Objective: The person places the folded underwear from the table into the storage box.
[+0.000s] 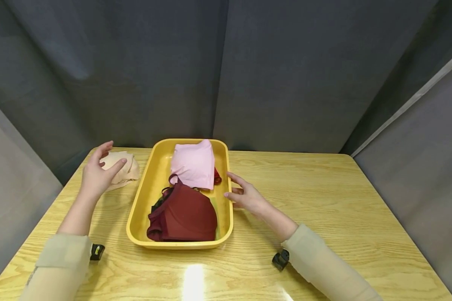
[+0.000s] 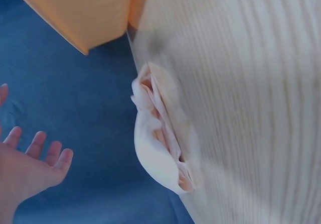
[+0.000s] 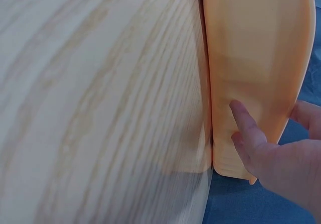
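A folded beige fabric garment lies on the table left of a yellow tray. Close by it, my left hand has its fingers spread, thumb and fingers apart and nothing between them. In the left wrist view the garment appears apart from that hand. At the tray's right side is my right hand, thumb and index tips at the rim. Its other fingers extend along the tray's outer wall. Inside the tray lie a maroon bra and a folded pink garment.
Dark and red fabric edges show from under the tray's upper garments. The wooden table extends to the right, with grey curtains behind and at the sides. A black wrist device sits by each sleeve cuff.
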Demonstrator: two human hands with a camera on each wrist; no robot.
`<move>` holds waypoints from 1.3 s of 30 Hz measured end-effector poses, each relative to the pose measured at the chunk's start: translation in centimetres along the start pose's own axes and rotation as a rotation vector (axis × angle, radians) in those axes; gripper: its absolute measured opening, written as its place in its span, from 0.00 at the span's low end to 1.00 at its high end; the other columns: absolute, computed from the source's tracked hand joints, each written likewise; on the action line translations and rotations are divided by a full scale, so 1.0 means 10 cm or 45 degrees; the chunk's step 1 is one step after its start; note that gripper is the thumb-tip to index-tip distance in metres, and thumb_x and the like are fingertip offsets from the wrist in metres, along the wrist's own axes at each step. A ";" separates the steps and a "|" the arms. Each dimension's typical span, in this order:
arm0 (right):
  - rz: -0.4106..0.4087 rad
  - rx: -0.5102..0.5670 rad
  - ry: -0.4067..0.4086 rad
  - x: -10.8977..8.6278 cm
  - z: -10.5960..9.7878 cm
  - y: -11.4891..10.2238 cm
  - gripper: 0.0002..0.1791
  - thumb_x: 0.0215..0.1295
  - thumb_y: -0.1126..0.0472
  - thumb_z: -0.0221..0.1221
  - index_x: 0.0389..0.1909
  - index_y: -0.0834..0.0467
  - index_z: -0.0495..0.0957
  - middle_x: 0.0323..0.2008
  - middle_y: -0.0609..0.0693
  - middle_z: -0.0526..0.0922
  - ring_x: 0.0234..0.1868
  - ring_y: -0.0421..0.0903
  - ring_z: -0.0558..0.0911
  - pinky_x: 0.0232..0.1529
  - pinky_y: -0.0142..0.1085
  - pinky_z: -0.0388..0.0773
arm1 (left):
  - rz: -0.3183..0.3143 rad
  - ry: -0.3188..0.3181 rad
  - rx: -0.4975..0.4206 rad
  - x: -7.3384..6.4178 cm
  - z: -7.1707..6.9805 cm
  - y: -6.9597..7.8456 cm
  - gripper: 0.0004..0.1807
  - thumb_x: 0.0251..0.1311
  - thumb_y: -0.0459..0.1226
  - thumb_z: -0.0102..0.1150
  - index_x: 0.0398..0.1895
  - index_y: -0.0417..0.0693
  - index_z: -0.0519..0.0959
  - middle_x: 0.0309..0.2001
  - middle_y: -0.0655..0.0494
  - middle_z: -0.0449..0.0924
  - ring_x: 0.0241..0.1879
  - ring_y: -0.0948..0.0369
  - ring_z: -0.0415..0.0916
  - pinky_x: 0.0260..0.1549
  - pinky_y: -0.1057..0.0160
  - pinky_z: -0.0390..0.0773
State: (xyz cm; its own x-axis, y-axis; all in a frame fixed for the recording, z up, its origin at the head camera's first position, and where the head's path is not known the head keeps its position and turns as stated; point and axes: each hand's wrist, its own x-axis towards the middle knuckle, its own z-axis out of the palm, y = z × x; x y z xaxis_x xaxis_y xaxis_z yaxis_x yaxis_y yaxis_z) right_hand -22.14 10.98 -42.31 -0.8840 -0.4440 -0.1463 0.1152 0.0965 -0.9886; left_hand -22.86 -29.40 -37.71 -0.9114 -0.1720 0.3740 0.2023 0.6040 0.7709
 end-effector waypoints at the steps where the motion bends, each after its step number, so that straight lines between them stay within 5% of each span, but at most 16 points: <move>1: 0.000 -0.002 0.001 0.00 0.00 0.00 0.39 0.66 0.70 0.53 0.74 0.53 0.47 0.71 0.62 0.53 0.61 0.65 0.69 0.51 0.55 0.73 | 0.000 0.003 0.005 0.02 -0.01 -0.02 0.35 0.60 0.45 0.60 0.69 0.47 0.61 0.64 0.41 0.64 0.63 0.42 0.59 0.57 0.39 0.60; 8: 0.000 0.004 -0.004 -0.01 0.00 -0.01 0.39 0.66 0.70 0.53 0.74 0.53 0.47 0.72 0.61 0.51 0.61 0.65 0.69 0.51 0.55 0.73 | 0.004 0.027 0.046 0.16 -0.05 -0.16 0.36 0.60 0.44 0.61 0.69 0.46 0.61 0.63 0.40 0.65 0.62 0.42 0.60 0.57 0.38 0.61; 17: 0.002 0.018 -0.008 -0.02 0.00 -0.02 0.39 0.67 0.70 0.53 0.74 0.53 0.47 0.70 0.63 0.55 0.61 0.65 0.69 0.51 0.55 0.73 | -0.040 -0.044 0.135 0.29 -0.10 -0.35 0.38 0.61 0.46 0.59 0.71 0.46 0.57 0.66 0.38 0.61 0.64 0.39 0.55 0.59 0.36 0.55; 25: 0.008 0.024 -0.014 -0.04 -0.01 -0.03 0.39 0.66 0.69 0.54 0.74 0.52 0.48 0.69 0.65 0.57 0.61 0.65 0.69 0.52 0.55 0.73 | -0.073 -0.095 0.147 0.34 -0.10 -0.50 0.39 0.61 0.45 0.59 0.72 0.45 0.55 0.67 0.37 0.59 0.66 0.36 0.48 0.60 0.35 0.46; 39: 0.017 0.010 -0.015 -0.05 -0.02 -0.01 0.39 0.67 0.68 0.54 0.74 0.52 0.47 0.70 0.63 0.55 0.61 0.64 0.70 0.51 0.53 0.74 | -0.167 -0.126 0.250 0.40 -0.11 -0.82 0.38 0.62 0.46 0.57 0.71 0.42 0.54 0.65 0.32 0.59 0.63 0.34 0.51 0.60 0.37 0.50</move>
State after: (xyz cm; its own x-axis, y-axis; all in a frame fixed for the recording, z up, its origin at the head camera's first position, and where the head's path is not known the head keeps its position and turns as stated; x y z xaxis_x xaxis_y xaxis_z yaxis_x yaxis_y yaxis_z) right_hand -21.83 11.35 -42.15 -0.8769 -0.4533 -0.1597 0.1306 0.0951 -0.9869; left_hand -27.75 -35.85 -42.00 -0.9578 -0.1879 0.2176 0.0152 0.7227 0.6910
